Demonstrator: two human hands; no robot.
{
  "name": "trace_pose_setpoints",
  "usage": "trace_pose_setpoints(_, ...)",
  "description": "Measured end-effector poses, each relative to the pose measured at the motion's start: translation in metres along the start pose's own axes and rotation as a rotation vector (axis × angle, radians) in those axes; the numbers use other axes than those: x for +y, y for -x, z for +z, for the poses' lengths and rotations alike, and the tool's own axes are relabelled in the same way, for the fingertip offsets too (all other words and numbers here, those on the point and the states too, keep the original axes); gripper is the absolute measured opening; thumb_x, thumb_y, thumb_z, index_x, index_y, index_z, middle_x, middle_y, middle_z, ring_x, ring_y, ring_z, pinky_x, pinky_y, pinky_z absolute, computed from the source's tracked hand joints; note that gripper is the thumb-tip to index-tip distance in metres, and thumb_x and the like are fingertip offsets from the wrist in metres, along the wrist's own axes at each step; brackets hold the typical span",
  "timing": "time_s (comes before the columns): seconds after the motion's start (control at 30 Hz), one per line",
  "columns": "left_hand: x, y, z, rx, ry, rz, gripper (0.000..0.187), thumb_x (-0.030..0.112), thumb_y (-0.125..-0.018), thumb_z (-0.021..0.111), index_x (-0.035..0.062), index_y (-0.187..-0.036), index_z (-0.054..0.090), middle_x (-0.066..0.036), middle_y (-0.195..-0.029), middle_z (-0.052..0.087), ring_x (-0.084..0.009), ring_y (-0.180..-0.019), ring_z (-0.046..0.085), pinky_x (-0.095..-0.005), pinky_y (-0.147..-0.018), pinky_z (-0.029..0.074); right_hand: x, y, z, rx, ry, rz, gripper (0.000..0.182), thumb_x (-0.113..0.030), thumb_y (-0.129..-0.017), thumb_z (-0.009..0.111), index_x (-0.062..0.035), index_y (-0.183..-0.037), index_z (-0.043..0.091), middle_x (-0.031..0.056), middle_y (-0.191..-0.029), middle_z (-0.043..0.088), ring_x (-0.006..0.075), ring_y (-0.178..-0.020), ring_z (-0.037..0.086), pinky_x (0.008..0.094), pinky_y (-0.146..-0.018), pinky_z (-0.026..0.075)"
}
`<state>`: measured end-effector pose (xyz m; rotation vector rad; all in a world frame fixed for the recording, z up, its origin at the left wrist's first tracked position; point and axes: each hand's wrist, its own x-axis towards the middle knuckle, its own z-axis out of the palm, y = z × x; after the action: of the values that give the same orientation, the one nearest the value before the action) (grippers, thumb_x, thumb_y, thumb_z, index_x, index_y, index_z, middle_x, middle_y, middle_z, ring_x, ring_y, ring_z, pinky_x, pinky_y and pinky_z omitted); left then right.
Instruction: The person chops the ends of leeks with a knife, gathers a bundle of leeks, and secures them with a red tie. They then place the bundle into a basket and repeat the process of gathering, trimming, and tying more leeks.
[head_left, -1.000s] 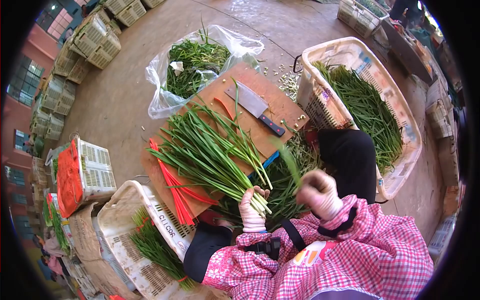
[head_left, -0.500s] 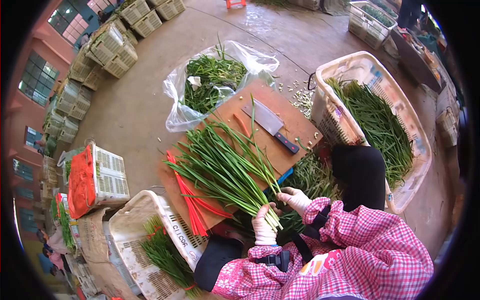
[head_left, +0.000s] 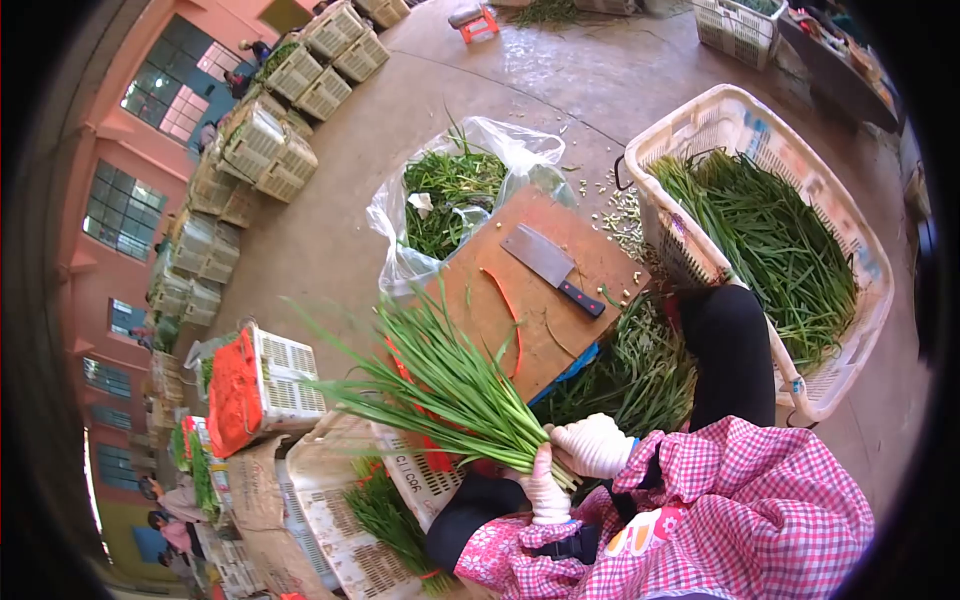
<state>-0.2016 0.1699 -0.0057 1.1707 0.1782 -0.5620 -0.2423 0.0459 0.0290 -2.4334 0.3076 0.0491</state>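
My gloved left hand (head_left: 545, 490) is closed round the pale stem ends of a bunch of garlic chives (head_left: 455, 375). My gloved right hand (head_left: 595, 447) is closed against the same stem ends from the other side; its fingertips are partly hidden. The long leaves fan out to the upper left, across the near corner of a wooden board (head_left: 555, 340). On the board lie a cleaver (head_left: 540, 255) with a dark handle and one red strip (head_left: 517, 340). More red strips (head_left: 437, 455) show partly beneath the leaves.
A crate (head_left: 875, 255) of loose greens stands at my right. At left a crate (head_left: 310, 485) holds a tied bunch (head_left: 395, 520). Beyond the board is a plastic bag (head_left: 540, 150) of greens, with cut stem pieces (head_left: 625, 225) on the floor. Stacked crates (head_left: 255, 145) line the wall.
The bunch has been lifted and drawn left toward me, off most of the board. My right hand has come in from pinching a few stems to closing against the gathered stem ends. The view has shifted.
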Motion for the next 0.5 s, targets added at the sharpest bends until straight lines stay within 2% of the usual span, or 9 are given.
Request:
trace_pose_setpoints(0.07,-0.005,0.011,-0.005,0.033,-0.009,0.022,0.036,0.013,-0.086,0.064,0.0019,-0.118,0.054,-0.008,-0.105,0.062,-0.0198,-0.089,0.062,-0.0349,-0.078,0.054,-0.002,0.008,0.002,-0.01,0.084,-0.11,0.023,-0.029,-0.08,0.057,-0.0063,-0.084,0.058,0.011,-0.065,0.064,0.0309,-0.059,0.065,0.0425,-0.052,0.051)
trace_pose_setpoints(0.17,0.008,0.027,-0.01,-0.01,-0.058,-0.072,0.029,0.02,-0.089,0.059,-0.0015,-0.108,0.06,-0.011,-0.1,0.064,-0.0211,-0.085,0.064,-0.0359,-0.075,0.055,-0.004,0.021,-0.008,-0.039,-0.013,-0.256,0.021,-0.025,-0.077,0.061,-0.0057,-0.083,0.056,0.0125,-0.067,0.064,0.0327,-0.062,0.066,0.0429,-0.054,0.053)
trace_pose_setpoints(0.27,0.018,0.043,-0.015,-0.053,0.015,-0.052,0.034,0.024,-0.09,0.056,-0.004,-0.109,0.058,-0.011,-0.099,0.063,-0.0223,-0.089,0.062,-0.0358,-0.081,0.053,-0.013,0.033,-0.016,-0.02,-0.096,-0.368,0.021,-0.024,-0.075,0.062,-0.0063,-0.082,0.055,0.0129,-0.066,0.063,0.0328,-0.06,0.065,0.0438,-0.052,0.052)
trace_pose_setpoints(0.3,0.021,0.047,-0.017,-0.062,-0.009,0.0,0.032,0.024,-0.089,0.053,-0.0048,-0.103,0.058,-0.012,-0.098,0.063,-0.0218,-0.09,0.062,-0.0345,-0.083,0.051,-0.017,0.041,-0.018,0.006,-0.086,-0.366,0.022,-0.025,-0.075,0.062,-0.006,-0.083,0.055,0.0128,-0.067,0.064,0.0323,-0.06,0.065,0.0436,-0.052,0.053)
trace_pose_setpoints(0.33,0.041,0.06,-0.007,-0.195,0.004,-0.061,0.031,0.025,-0.088,0.051,-0.0038,-0.097,0.057,-0.012,-0.094,0.063,-0.0205,-0.092,0.061,-0.034,-0.083,0.05,-0.023,0.044,-0.021,0.044,-0.07,-0.375,0.023,-0.026,-0.075,0.061,-0.0057,-0.083,0.055,0.0127,-0.068,0.064,0.0317,-0.06,0.066,0.0435,-0.052,0.053)
trace_pose_setpoints(0.4,0.035,0.05,-0.012,-0.116,0.021,0.218,0.028,0.022,-0.083,0.057,-0.0047,-0.093,0.059,-0.014,-0.078,0.063,-0.0198,-0.064,0.06,-0.03,-0.061,0.052,-0.027,0.049,-0.016,0.129,-0.152,-0.457,0.023,-0.028,-0.077,0.06,-0.0067,-0.086,0.056,0.012,-0.069,0.064,0.0309,-0.059,0.065,0.0431,-0.05,0.052)
trace_pose_setpoints(0.47,0.048,0.051,-0.013,0.077,0.005,0.189,0.024,0.014,-0.081,0.06,-0.005,-0.096,0.058,-0.014,-0.074,0.063,-0.0196,-0.059,0.06,-0.0288,-0.059,0.052,-0.026,0.048,-0.011,0.015,-0.091,-0.525,0.023,-0.031,-0.08,0.057,-0.0091,-0.088,0.059,0.0116,-0.071,0.064,0.0304,-0.059,0.065,0.0428,-0.05,0.052)
trace_pose_setpoints(0.5,0.04,0.032,-0.056,0.02,-0.2,0.204,0.027,0.024,-0.095,0.051,0.0014,-0.1,0.063,-0.008,-0.086,0.066,-0.021,-0.08,0.064,-0.0349,-0.069,0.053,-0.026,0.046,-0.007,-0.074,0.006,-0.525,0.025,-0.035,-0.084,0.055,-0.0118,-0.088,0.062,0.0111,-0.071,0.064,0.0305,-0.063,0.065,0.0419,-0.055,0.053)
